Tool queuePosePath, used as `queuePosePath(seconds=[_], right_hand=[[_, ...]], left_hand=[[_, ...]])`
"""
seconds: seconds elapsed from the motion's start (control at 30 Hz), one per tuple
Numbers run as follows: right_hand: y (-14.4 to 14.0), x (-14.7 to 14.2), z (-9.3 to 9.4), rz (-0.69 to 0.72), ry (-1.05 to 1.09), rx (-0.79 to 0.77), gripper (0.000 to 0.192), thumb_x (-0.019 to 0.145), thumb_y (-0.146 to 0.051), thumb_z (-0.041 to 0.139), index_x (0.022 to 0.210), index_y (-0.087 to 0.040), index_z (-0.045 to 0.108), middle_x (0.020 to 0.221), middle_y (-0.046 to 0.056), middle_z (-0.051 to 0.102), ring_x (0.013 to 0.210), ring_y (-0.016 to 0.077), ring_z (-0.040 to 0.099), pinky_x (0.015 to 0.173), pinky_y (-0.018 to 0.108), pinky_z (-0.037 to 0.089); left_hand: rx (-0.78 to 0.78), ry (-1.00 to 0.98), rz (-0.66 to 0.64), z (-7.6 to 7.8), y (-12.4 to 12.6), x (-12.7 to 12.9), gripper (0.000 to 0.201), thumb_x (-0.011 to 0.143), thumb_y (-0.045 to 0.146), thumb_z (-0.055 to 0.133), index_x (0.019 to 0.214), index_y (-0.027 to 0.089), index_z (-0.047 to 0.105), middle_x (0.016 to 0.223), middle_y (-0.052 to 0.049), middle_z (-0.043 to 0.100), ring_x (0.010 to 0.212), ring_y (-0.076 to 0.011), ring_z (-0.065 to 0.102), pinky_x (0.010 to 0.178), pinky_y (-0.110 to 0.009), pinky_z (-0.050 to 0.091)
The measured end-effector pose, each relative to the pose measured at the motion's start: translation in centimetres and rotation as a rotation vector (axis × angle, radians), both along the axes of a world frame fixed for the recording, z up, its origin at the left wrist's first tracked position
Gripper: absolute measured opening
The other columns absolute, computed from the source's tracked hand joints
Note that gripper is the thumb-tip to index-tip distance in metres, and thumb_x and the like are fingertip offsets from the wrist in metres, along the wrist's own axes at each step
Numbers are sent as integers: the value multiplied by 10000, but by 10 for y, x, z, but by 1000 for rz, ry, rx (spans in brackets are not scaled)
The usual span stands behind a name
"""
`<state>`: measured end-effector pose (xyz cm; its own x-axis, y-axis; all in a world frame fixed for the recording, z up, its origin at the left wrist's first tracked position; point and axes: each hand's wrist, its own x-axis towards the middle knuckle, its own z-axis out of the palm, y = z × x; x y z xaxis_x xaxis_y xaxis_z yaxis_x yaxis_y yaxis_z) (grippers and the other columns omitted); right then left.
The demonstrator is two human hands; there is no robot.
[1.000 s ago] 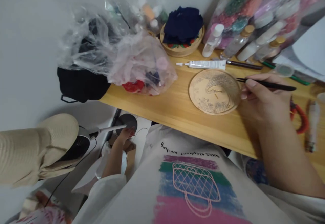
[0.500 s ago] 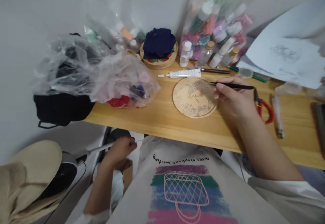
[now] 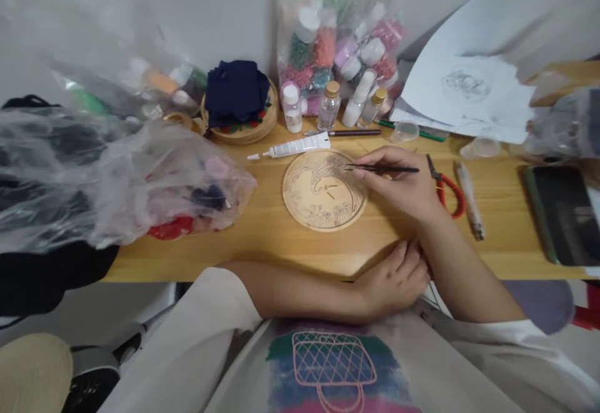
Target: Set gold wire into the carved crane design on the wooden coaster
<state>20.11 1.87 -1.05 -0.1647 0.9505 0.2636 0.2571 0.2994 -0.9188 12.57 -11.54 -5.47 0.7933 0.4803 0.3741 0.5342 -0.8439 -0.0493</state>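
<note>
A round wooden disc (image 3: 319, 197) with a drawn bird and waves lies flat on the wooden desk (image 3: 290, 247). My right hand (image 3: 403, 185) rests at its right rim and grips a thin black tool (image 3: 384, 168), whose tip is over the disc's upper part. My left hand (image 3: 396, 278) lies at the desk's front edge, just below my right wrist, with the fingers loosely curled and nothing in it.
A white glue tube (image 3: 295, 146) lies behind the disc. Small bottles (image 3: 328, 105) and a bag of bead jars (image 3: 337, 44) stand at the back. Plastic bags (image 3: 117, 175) fill the left side. Red-handled pliers (image 3: 447, 185), a phone (image 3: 565, 213) and sketch paper (image 3: 464, 91) lie right.
My left hand came up from beside my lap on the left and now rests at the desk's front edge. The view swung to the right. My right hand stayed at the disc with the tool.
</note>
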Motion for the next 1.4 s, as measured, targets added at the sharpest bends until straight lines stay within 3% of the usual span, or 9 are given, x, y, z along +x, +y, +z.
queuePosePath(seconds=[0.23,0.4,0.63,1.03,1.2,1.4], right_hand=[[-8,3,8,187,-334,78,46,842,-247,700,872,-213,704,757,0,723,643,114,657,577,237,506],[-8,1,3,335,-345,9,71,854,-192,671,922,-206,685,814,13,744,691,120,692,594,226,531],[-6,-2,4,366,-372,3,80,861,-181,669,931,-221,673,812,21,748,702,141,700,605,259,539],[-5,1,5,376,-346,10,135,863,-167,665,971,-243,688,848,23,757,755,161,720,641,277,558],[-9,-2,5,247,-262,-53,134,816,-180,727,934,-245,719,843,6,758,749,144,716,653,254,565],[2,-7,-15,-235,-40,-77,116,800,-158,738,894,-226,729,834,-1,755,761,142,718,724,270,596]], left_hand=[[-159,22,-140,1,9,-7,444,1001,116,287,1271,106,640,1236,-86,696,1210,-223,625,1091,-391,447],[-256,-45,-146,3,13,-7,453,992,90,284,1222,117,673,1204,-73,709,1175,-190,634,1081,-363,436],[-364,0,-203,5,17,-7,466,998,71,266,1231,127,665,1224,-80,695,1169,-173,631,1082,-340,427],[-343,-69,-170,3,16,-6,446,990,74,291,1197,124,682,1185,-80,712,1140,-171,646,1071,-341,431],[-306,-107,-139,2,16,-6,454,978,88,295,1180,131,698,1179,-59,721,1169,-192,637,1079,-355,428],[-367,-88,-186,-1,13,-5,403,997,156,329,1192,119,680,1193,-95,695,1196,-229,606,1105,-399,385]])
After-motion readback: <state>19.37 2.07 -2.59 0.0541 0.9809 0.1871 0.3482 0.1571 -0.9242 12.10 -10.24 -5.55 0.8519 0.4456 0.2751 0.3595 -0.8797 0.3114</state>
